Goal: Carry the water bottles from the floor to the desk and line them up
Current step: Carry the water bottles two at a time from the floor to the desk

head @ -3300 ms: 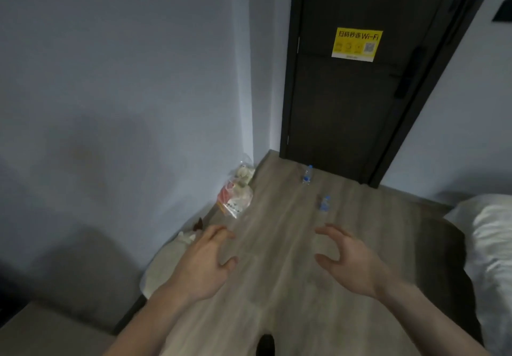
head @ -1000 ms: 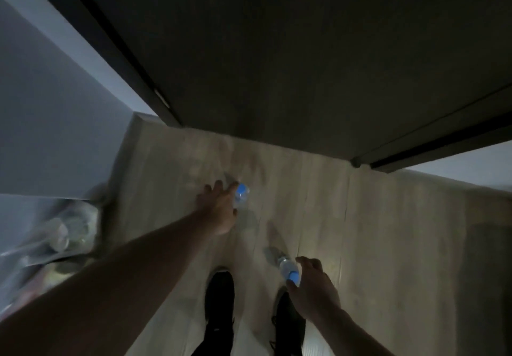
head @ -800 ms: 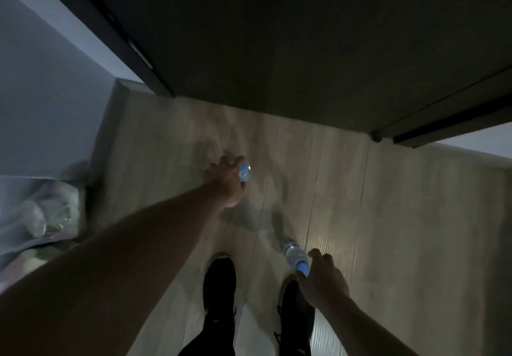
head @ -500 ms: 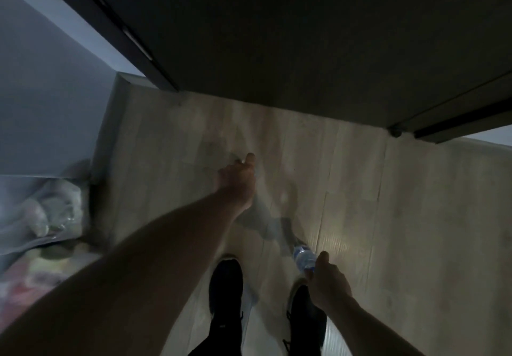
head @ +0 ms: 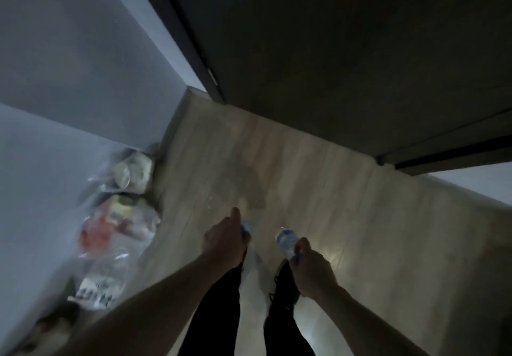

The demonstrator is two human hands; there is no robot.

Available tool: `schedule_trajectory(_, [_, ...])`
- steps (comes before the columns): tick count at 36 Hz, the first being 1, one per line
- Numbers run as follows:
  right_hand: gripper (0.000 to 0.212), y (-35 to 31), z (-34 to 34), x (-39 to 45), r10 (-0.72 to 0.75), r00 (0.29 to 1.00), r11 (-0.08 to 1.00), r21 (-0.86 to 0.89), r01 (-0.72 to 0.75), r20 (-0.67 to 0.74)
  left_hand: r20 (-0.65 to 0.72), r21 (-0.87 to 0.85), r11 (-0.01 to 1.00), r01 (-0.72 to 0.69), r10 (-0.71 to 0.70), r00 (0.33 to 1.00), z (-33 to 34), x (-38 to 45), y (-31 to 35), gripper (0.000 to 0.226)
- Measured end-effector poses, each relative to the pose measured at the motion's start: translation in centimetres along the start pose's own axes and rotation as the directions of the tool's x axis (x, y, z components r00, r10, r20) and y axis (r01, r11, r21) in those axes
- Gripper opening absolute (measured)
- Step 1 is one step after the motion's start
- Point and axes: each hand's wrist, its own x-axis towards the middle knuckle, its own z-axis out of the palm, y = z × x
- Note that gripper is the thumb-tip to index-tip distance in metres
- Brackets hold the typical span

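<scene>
Dim wood floor by a dark door; you hold one water bottle per hand, both off the floor.

Your left hand is closed around the left bottle: only its blue cap end shows past the fingers. Your right hand is closed on the cap end of the right bottle, body angled up-left. Both sit above your dark shoes. Blurred plastic bags lie along the left wall.
</scene>
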Motion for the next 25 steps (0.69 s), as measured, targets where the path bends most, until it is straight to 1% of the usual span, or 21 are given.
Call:
schedule_trajectory(4, [0.023,-4.0,-5.0,-9.3,-0.153,0.987,0.984,-0.089,0.156,0.045,-0.034,-0.149,0.986,0.075,-0.081,0.996,-5.5,-10.9,-1.8,0.053])
schedule_trajectory(6, [0.023,-6.1,-7.3,-13.9,-0.218,0.973,0.965,-0.134,0.227,0.075,-0.082,-0.234,0.968,0.092,-0.114,0.990,-8.1,-16.7,-2.7,0.040])
schedule_trajectory(8, [0.018,-8.4,-8.9,-18.2,-0.281,0.953,0.936,-0.185,0.299,0.116,-0.118,-0.326,0.941,0.093,-0.138,0.983,-10.3,-22.6,-3.7,0.029])
schedule_trajectory(10, [0.017,-10.9,-10.0,-22.2,-0.329,0.932,0.900,-0.249,0.359,0.153,-0.166,-0.396,0.912,0.104,-0.183,0.969,-12.0,-28.2,-4.8,0.029])
schedule_trajectory(13, [0.021,-14.7,-10.6,-28.1,-0.386,0.899,0.842,-0.319,0.435,0.208,-0.249,-0.493,0.858,0.143,-0.296,0.922,-13.1,-35.6,-6.8,0.032])
schedule_trajectory(16, [0.007,-18.0,-9.9,-33.5,-0.449,0.857,0.781,-0.355,0.514,0.253,-0.277,-0.589,0.780,0.210,-0.439,0.855,-12.9,-42.2,-9.5,0.032])
schedule_trajectory(17, [0.006,-18.9,-9.4,-35.0,-0.466,0.843,0.759,-0.367,0.537,0.270,-0.286,-0.622,0.750,0.224,-0.485,0.826,-12.8,-44.2,-10.5,0.033])
schedule_trajectory(20, [0.016,-21.2,-6.7,-39.0,-0.528,0.788,0.677,-0.404,0.615,0.316,-0.302,-0.693,0.675,0.254,-0.591,0.748,-11.7,-50.2,-13.3,0.032])
schedule_trajectory(23, [0.025,-23.2,-2.7,-42.7,-0.570,0.734,0.589,-0.438,0.679,0.370,-0.315,-0.718,0.640,0.272,-0.648,0.694,-10.0,-56.1,-16.1,0.030])
schedule_trajectory(24, [0.024,-23.8,-1.1,-43.8,-0.587,0.708,0.558,-0.438,0.705,0.392,-0.324,-0.719,0.637,0.278,-0.661,0.677,-9.3,-58.1,-17.2,0.030])
schedule_trajectory(25, [0.018,-24.4,0.6,-45.2,-0.595,0.687,0.526,-0.443,0.725,0.418,-0.332,-0.723,0.630,0.283,-0.677,0.657,-8.4,-60.1,-18.3,0.029])
